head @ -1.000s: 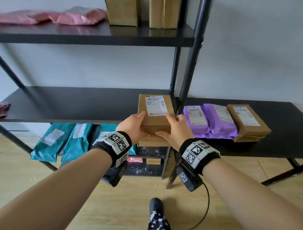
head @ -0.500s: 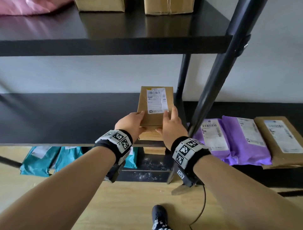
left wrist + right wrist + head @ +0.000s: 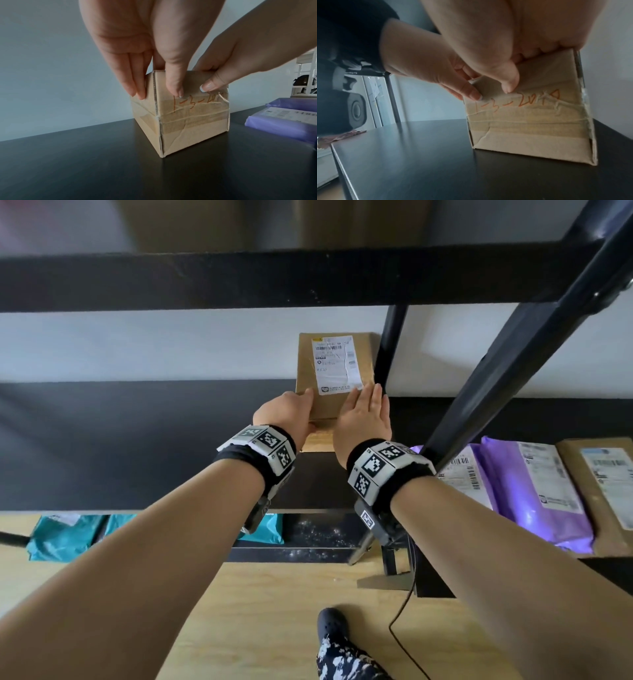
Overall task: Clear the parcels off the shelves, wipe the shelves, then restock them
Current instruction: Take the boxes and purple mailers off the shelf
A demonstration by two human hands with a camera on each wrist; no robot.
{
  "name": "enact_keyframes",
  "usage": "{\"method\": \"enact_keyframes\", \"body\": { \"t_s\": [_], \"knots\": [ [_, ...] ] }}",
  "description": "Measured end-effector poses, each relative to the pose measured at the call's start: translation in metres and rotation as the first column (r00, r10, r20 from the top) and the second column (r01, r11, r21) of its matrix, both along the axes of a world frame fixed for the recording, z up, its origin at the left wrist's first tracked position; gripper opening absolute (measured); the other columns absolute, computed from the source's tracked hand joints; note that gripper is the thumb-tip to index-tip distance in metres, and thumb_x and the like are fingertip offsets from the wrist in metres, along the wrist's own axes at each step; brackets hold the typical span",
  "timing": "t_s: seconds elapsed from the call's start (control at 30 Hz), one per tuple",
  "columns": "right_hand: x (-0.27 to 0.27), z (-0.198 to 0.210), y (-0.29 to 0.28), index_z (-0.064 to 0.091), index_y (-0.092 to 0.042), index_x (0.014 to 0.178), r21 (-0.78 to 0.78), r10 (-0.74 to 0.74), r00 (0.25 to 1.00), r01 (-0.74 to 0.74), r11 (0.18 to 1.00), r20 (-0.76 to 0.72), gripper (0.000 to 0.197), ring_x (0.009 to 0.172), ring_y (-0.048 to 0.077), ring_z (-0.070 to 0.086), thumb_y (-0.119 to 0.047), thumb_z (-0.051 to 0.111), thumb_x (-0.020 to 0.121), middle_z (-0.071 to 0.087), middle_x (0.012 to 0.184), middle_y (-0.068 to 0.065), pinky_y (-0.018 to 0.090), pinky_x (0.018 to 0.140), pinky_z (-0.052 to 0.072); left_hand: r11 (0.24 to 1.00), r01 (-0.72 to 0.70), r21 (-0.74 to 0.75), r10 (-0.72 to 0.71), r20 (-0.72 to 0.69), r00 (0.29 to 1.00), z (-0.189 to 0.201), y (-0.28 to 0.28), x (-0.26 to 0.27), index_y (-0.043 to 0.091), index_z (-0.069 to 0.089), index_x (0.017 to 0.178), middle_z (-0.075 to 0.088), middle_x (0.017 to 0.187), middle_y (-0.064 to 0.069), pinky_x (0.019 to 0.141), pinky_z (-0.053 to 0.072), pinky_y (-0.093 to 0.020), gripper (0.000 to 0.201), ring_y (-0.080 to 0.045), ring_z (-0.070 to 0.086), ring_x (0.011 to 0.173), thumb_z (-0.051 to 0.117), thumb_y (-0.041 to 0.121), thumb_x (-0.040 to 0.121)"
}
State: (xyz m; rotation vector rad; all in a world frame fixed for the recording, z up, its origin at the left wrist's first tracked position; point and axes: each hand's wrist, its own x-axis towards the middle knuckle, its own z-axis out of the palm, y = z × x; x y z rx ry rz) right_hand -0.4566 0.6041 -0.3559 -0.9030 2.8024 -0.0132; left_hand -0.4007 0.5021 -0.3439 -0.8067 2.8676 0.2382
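Observation:
A taped cardboard box (image 3: 306, 364) with a white label stands on the black middle shelf (image 3: 137, 440), at its right end, close to the wall. My left hand (image 3: 287, 414) grips its near left corner: the fingers (image 3: 137, 88) lie on the left side and the thumb on the near face. My right hand (image 3: 363, 416) lies flat on the box's top, fingers straight, with its thumb (image 3: 508, 83) pressing the near face. Both wrist views show the box (image 3: 188, 121) (image 3: 530, 128) resting on the shelf, with orange writing on its tape.
A black rear post (image 3: 390, 347) stands just right of the box, and a slanted front post (image 3: 513, 344) beyond my right wrist. Purple mailers (image 3: 534, 484) and a brown parcel (image 3: 609, 484) lie on the right surface. Teal mailers (image 3: 65, 535) sit below. The upper shelf edge (image 3: 274, 278) runs overhead.
Both hands have carried the box from the shelf's front edge to the back by the wall. My right hand has flattened on its top. My head has moved closer, under the upper shelf.

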Motion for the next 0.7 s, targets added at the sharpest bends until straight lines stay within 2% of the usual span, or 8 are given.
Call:
{"method": "enact_keyframes", "body": {
  "t_s": [0.23,0.37,0.5,0.57,0.63,0.7],
  "knots": [
    [0.002,0.0,-0.001,-0.002,0.006,0.146,-0.018,-0.01,1.0,0.01,1.0,0.014,0.055,0.144,0.035,-0.008,-0.014,0.019,0.099,-0.003,0.154,0.026,0.044,0.118,-0.007,1.0,-0.003,0.029,0.004,-0.013,1.0,-0.004,-0.003,0.002,0.024,0.022,0.145,0.05,0.126,-0.007,0.08,0.052,-0.04,0.062,-0.029,0.057,0.108,0.054,0.035,0.092],
    [0.005,0.003,0.004,0.0,0.005,0.147,-0.085,-0.007,1.0,0.009,0.996,0.023,0.055,0.145,0.034,-0.009,-0.011,0.022,0.099,-0.005,0.155,0.025,0.043,0.118,-0.007,0.991,-0.032,0.127,0.04,-0.059,0.997,-0.002,-0.001,0.007,0.028,0.022,0.146,0.044,0.137,-0.004,0.09,0.05,-0.042,0.066,-0.027,0.052,0.118,0.057,0.034,0.09],
    [0.008,0.01,0.011,-0.002,0.004,0.147,-0.131,0.007,1.0,-0.003,0.991,0.025,0.059,0.145,0.032,-0.01,-0.006,0.027,0.097,-0.007,0.155,0.022,0.042,0.119,-0.006,0.986,-0.069,0.153,0.082,-0.08,0.993,0.001,0.006,0.017,0.034,0.011,0.148,0.036,0.141,-0.007,0.093,0.048,-0.043,0.074,-0.027,0.05,0.12,0.057,0.031,0.09],
    [0.011,0.016,0.016,0.0,0.004,0.147,-0.147,0.043,0.999,-0.039,0.988,0.025,0.061,0.145,0.03,-0.01,-0.001,0.029,0.094,-0.006,0.156,0.02,0.041,0.119,-0.005,0.988,-0.083,0.127,0.095,-0.09,0.991,0.003,0.012,0.023,0.032,0.014,0.148,0.032,0.142,-0.007,0.094,0.047,-0.043,0.071,-0.027,0.045,0.125,0.056,0.028,0.091],
    [0.016,0.02,0.022,0.005,0.002,0.148,-0.156,0.099,0.994,-0.091,0.983,0.041,0.063,0.146,0.027,-0.009,0.001,0.032,0.091,-0.001,0.157,0.016,0.039,0.119,-0.005,0.996,-0.054,0.075,0.065,-0.152,0.986,0.005,0.018,0.031,0.028,0.024,0.145,0.036,0.139,-0.003,0.094,0.046,-0.041,0.061,-0.026,0.042,0.126,0.055,0.024,0.092],
    [0.021,0.02,0.03,0.008,-0.003,0.149,-0.132,0.156,0.985,-0.145,0.981,0.075,0.065,0.146,0.025,-0.006,-0.001,0.034,0.09,0.002,0.158,0.012,0.038,0.119,-0.004,1.0,0.017,-0.003,-0.017,-0.171,0.985,0.002,0.023,0.04,0.023,0.03,0.143,0.032,0.146,0.002,0.104,0.036,-0.038,0.053,-0.022,0.033,0.135,0.051,0.02,0.094]
  ]
}}
